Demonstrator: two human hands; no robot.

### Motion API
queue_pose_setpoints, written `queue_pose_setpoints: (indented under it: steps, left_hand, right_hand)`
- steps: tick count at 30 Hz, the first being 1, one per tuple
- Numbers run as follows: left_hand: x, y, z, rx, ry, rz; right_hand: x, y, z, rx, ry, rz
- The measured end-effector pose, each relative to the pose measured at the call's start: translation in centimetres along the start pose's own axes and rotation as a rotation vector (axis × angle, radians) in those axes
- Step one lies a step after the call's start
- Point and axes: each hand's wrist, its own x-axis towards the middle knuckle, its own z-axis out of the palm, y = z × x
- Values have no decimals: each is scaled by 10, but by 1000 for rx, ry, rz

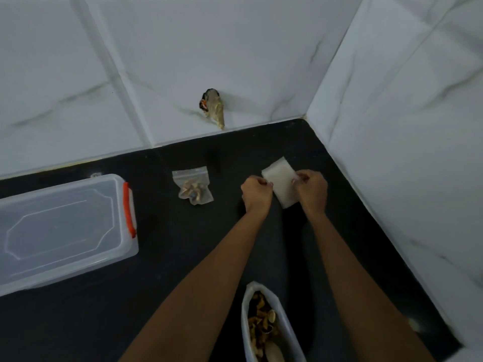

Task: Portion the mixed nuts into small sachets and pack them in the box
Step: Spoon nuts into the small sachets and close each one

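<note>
On the black counter lies a stack of empty clear sachets (281,182). My left hand (254,193) pinches its left edge and my right hand (311,190) pinches its right edge, both with fingers curled. A filled, sealed sachet of nuts (193,189) lies to the left of my hands. A large open bag of mixed nuts (264,325) stands near the bottom edge, between my forearms. The clear plastic box (62,231), lid on, with an orange latch (128,209), sits at the far left.
White marble-tiled walls meet in a corner behind and to the right of the black counter (183,257). A hole in the back wall (213,105) has wiring and stuffing sticking out.
</note>
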Motion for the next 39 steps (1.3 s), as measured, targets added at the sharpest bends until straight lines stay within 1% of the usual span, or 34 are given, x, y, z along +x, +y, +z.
queue_pose_setpoints:
  steps: [4, 8, 10, 14, 17, 19, 24, 26, 30, 33, 37, 39]
  left_hand:
    - [4, 2, 9, 22, 24, -9]
    - [6, 5, 11, 136, 36, 32]
    - [6, 7, 12, 208, 38, 63]
    - [9, 7, 12, 251, 32, 93]
    - [10, 9, 11, 158, 37, 96]
    - [9, 11, 9, 47, 2, 103]
    - [-8, 19, -2, -116, -77, 104]
    - [-20, 23, -13, -139, -135, 117]
    - [-53, 23, -46, -172, -229, 111]
    - [-82, 14, -69, -172, -252, 113]
    - [-125, -5, -95, -174, -271, 130]
    - [-145, -15, -106, -167, -248, 139]
  right_hand:
    - [5, 8, -3, -8, -44, 20]
    - [8, 11, -4, 28, -82, 34]
    - [9, 12, -5, 47, -86, 44]
    - [8, 10, -9, 94, -66, 53]
    - [7, 6, -12, 129, -45, 65]
    - [5, 3, -15, 156, -49, 61]
    - [-6, -9, -31, 307, -95, 50]
    - [-14, -13, -40, 384, -122, 58]
    - [-44, -19, -58, 481, -235, 67]
    - [-81, -23, -71, 551, -290, 71]
    - [-139, -25, -81, 682, -357, 127]
    - [-167, -24, -84, 703, -395, 144]
